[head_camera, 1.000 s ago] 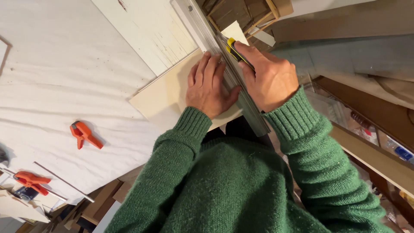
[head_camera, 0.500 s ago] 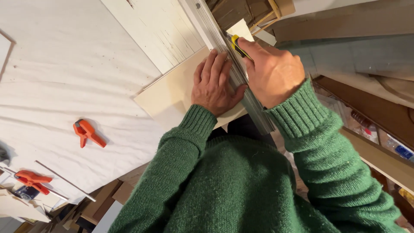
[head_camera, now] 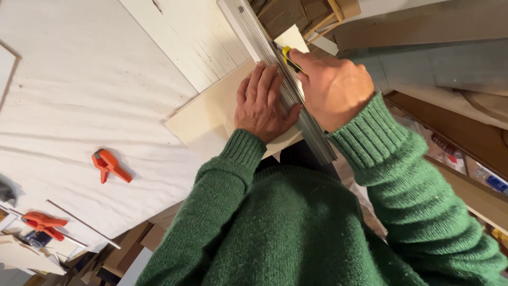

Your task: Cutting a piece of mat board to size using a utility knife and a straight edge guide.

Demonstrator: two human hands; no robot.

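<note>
1. My right hand (head_camera: 334, 89) is closed round the yellow knife (head_camera: 290, 58); compared with a second ago it sits slightly further from me along the ruler (head_camera: 275, 66), so the cut seems to be running away from my body
2. My left hand (head_camera: 263, 103) holds nothing: it still lies flat, fingers spread, pinning ruler and sheet (head_camera: 211, 114)
3. The sheet has not shifted; it lies on the white table (head_camera: 79, 100), under the ruler, at the near edge
4. An orange clamp (head_camera: 110, 165) lies well apart, untouched

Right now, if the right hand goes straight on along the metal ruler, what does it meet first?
Probably only more of the pale sheet beside the metal ruler; the right hand, holding the yellow knife, seems to have a free way.
</note>
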